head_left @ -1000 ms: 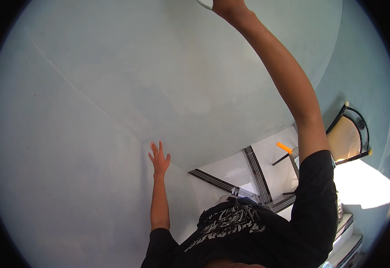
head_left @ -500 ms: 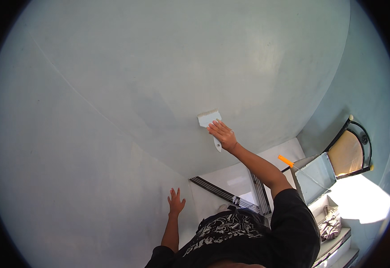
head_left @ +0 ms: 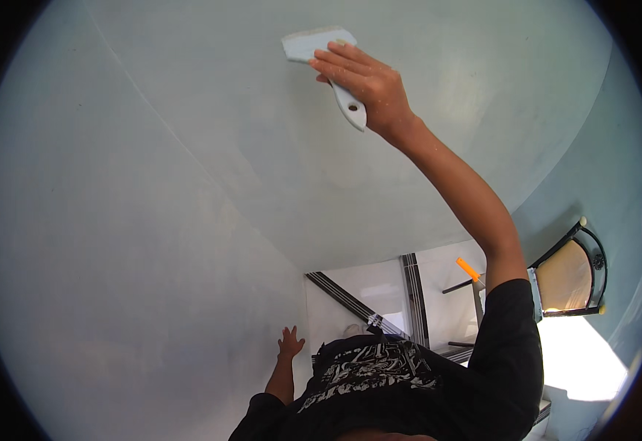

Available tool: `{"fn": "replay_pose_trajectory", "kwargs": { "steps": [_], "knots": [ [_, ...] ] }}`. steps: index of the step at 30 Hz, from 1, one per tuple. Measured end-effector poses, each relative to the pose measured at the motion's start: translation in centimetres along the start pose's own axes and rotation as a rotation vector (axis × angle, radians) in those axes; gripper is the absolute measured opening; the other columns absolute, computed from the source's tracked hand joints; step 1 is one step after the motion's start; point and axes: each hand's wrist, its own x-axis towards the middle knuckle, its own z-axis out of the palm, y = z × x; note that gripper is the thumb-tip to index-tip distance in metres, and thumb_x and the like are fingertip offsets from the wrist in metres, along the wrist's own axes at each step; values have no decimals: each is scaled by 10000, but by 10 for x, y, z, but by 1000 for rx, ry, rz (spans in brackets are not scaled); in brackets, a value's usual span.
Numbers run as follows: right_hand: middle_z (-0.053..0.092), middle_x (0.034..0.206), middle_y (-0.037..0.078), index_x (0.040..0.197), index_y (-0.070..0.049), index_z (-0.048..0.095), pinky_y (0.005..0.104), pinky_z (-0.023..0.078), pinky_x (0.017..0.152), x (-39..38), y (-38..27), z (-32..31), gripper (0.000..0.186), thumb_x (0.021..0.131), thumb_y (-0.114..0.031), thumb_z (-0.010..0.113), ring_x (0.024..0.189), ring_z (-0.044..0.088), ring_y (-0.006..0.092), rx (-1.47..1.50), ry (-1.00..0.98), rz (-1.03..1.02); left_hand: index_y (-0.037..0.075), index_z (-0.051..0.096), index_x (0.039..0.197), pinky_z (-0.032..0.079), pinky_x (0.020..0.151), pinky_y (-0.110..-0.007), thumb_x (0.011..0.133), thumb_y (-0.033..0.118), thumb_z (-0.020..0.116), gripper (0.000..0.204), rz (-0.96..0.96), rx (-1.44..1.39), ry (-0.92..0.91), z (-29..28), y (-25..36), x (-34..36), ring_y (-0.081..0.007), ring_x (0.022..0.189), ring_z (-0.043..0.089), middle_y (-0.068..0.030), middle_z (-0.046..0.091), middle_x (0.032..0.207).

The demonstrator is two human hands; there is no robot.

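A wide white paintbrush (head_left: 350, 106) is in my right hand (head_left: 376, 84), raised high in front of the pale grey-blue wall (head_left: 211, 95). My fingers lie along the brush's broad head, and the handle with its hanging hole points down toward my wrist. Light specks dot the back of that hand. The bristles are at or near the wall; whether they touch it I cannot tell. Low on the left, my left hand (head_left: 290, 343) holds nothing, its fingers spread beside the left wall (head_left: 152, 316).
On the right, a black metal chair (head_left: 567, 275) with a tan back stands by the side wall. An orange-handled tool (head_left: 468, 269) rests near it, partly hidden by my arm. The white floor (head_left: 439, 272) has dark striped bands, and bright sunlight falls at lower right.
My right hand has carried the paintbrush up the wall and slightly left, with the arm stretched farther. The left hand stays low with fingers spread. The view has shifted a little.
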Motion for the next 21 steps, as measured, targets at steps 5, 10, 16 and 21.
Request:
{"fn": "replay_pose_trajectory", "kwargs": {
  "steps": [5,10,16,21],
  "knots": [
    [771,1077,141,1112,-25,743,418,594,944,54,15,21,219,904,-93,743,1077,733,306,-172,203,-122,172,274,1628,268,1139,-720,920,500,671,876,-36,-95,-5,25,13,-8,-420,1566,171,-254,189,1683],
    [722,1264,52,1268,-112,716,430,517,1084,-69,21,70,377,893,-72,730,1237,650,291,-208,68,24,145,284,1622,302,1138,-684,925,495,672,871,-56,-172,70,39,30,-21,-429,1557,202,-279,202,1673],
    [693,1327,71,1288,-105,711,462,484,1117,-216,-46,98,385,904,-82,725,1297,614,297,-16,-138,241,132,313,1609,311,1135,-681,926,480,680,850,-110,-264,138,57,-7,-58,-438,1549,221,-292,229,1659],
    [676,1354,60,1313,-107,691,460,463,1143,-337,-73,107,389,926,-77,687,1321,594,289,13,-252,318,131,314,1610,357,1145,-611,923,506,684,865,-102,-279,142,55,-18,-60,-439,1541,246,-304,250,1648]
  ]
}}
